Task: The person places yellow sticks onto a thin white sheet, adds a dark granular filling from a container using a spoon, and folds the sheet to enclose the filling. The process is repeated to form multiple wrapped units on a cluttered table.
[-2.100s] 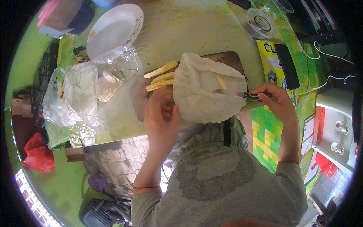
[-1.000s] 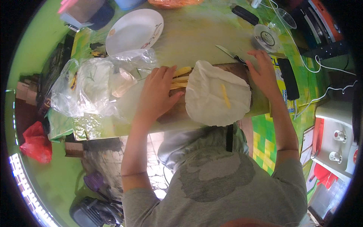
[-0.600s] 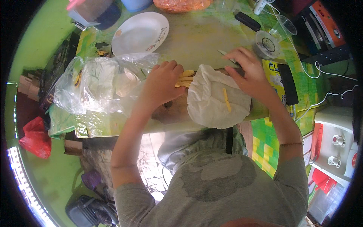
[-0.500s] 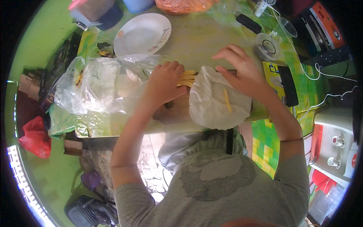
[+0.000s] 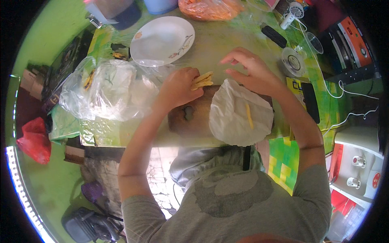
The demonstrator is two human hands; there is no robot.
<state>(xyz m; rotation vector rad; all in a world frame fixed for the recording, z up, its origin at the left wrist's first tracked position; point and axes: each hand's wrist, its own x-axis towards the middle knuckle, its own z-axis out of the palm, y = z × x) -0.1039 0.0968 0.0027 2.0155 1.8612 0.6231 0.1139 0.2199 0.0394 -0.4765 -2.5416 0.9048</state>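
My left hand (image 5: 182,86) is closed around a small bunch of yellow strips (image 5: 203,80), whose ends stick out past the fingers. They are held over the far left part of a brown wooden board (image 5: 190,119). On the board's right side lies a thin, round white wrapper sheet (image 5: 227,117), slightly wrinkled and overhanging the near edge. One yellow strip (image 5: 249,116) rests on it, right of its middle. My right hand (image 5: 252,69) hovers beyond the sheet's far edge, thumb and fingers apart, with nothing in it.
Left of the board lies a clear plastic bag (image 5: 139,95) with a stack of white sheets (image 5: 115,79). A white plate (image 5: 162,38) stands behind it. An orange-filled bag (image 5: 210,9) is at the back; a round clear container (image 5: 293,62) and black phone (image 5: 310,103) are at right.
My left hand has lifted the yellow strips off the sheet's left edge, bunching them together. The right hand has drawn away from the sheet, and the whole view has shifted slightly.
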